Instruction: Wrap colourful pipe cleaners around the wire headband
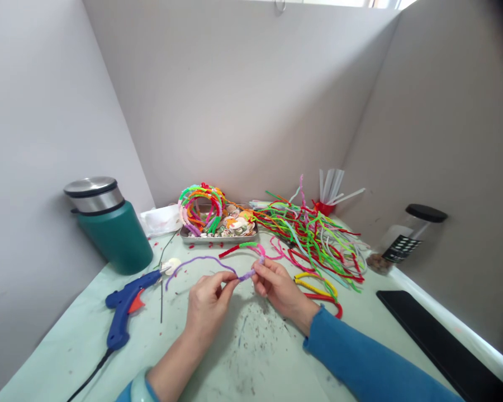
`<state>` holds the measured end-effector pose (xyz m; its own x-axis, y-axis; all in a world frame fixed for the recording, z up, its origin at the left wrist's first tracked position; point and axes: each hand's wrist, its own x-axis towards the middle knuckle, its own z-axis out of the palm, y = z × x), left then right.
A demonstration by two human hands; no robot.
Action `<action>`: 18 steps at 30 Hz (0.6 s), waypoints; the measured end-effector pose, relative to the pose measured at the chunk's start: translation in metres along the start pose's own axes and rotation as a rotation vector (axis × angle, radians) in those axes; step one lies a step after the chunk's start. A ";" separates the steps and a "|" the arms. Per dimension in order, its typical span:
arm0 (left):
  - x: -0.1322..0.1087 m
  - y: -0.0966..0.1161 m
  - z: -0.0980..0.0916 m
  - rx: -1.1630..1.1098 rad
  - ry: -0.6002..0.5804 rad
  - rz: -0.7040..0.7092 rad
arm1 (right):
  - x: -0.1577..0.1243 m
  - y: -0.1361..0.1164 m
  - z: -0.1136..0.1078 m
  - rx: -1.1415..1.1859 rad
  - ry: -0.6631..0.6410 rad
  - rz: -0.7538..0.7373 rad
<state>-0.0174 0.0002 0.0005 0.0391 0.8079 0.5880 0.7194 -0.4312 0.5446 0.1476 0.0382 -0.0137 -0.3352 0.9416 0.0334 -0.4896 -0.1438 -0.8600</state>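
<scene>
Grey walls (243,100) round pale table (255,374). Tray (218,240): rings (219,202), discs (238,224). Red cup (324,209): white sticks (330,184). Left hand (212,296), right hand (280,287): fingertips pinched together on purple stem (247,275).

A person wears blue: the right sleeve (360,357) ends in a plain edge near the wrist, the left sleeve (124,394) sits higher on the forearm, beside 1 smooth, pale green band (141,387). The left hand (209,295) and right hand (279,283) are bare.
</scene>
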 end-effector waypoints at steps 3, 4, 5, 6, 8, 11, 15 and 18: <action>-0.001 -0.002 0.001 0.000 0.039 0.100 | 0.001 0.000 0.000 0.013 -0.002 0.005; -0.001 -0.002 0.001 -0.001 0.047 0.122 | 0.001 0.000 0.000 0.016 -0.003 0.006; -0.001 -0.003 0.001 -0.004 0.047 0.135 | 0.001 0.000 0.000 0.016 -0.004 0.006; -0.001 -0.004 0.002 -0.005 0.040 0.140 | 0.000 0.000 0.000 0.015 -0.004 0.006; 0.000 -0.004 0.002 -0.013 0.011 0.135 | 0.000 0.000 0.000 0.011 0.000 0.008; 0.001 -0.002 0.001 -0.023 -0.042 0.069 | -0.001 -0.001 -0.001 0.005 0.003 0.011; 0.002 0.001 0.000 -0.037 -0.069 -0.101 | -0.001 -0.001 -0.001 -0.002 -0.002 0.018; 0.003 0.000 0.000 -0.063 -0.075 -0.137 | 0.000 0.000 -0.001 -0.006 -0.004 0.019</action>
<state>-0.0169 0.0027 0.0028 -0.0026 0.8874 0.4609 0.6766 -0.3378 0.6542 0.1488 0.0381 -0.0143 -0.3479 0.9373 0.0189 -0.4781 -0.1600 -0.8636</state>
